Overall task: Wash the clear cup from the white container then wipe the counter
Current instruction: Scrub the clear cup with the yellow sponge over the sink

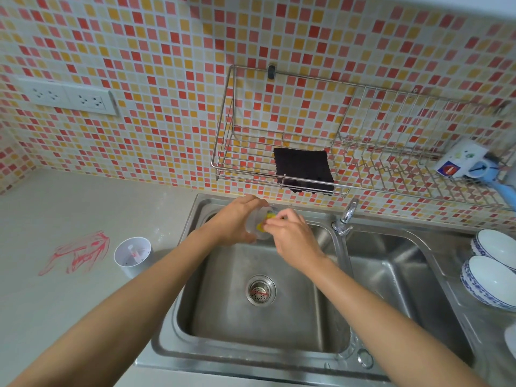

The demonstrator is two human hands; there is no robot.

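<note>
Clear cup (258, 216) gripped by left hand (237, 222) over sink (251, 331); right hand (293, 238) pinches yellow sponge (263, 224) inside it. White container (133, 256) at 9 o'clock. Box (460, 160) label at 2 o'clock unreadable.

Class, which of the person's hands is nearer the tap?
Right. The right hand sits just left of the tap, holding a yellow sponge at the clear cup; the left hand, holding that cup, is farther left.

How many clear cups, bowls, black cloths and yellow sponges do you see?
Clear cup: 1
Blue-rimmed bowls: 2, plus a cut-off white rim I cannot tell
Black cloth: 1
Yellow sponge: 1
Total: 5
</note>
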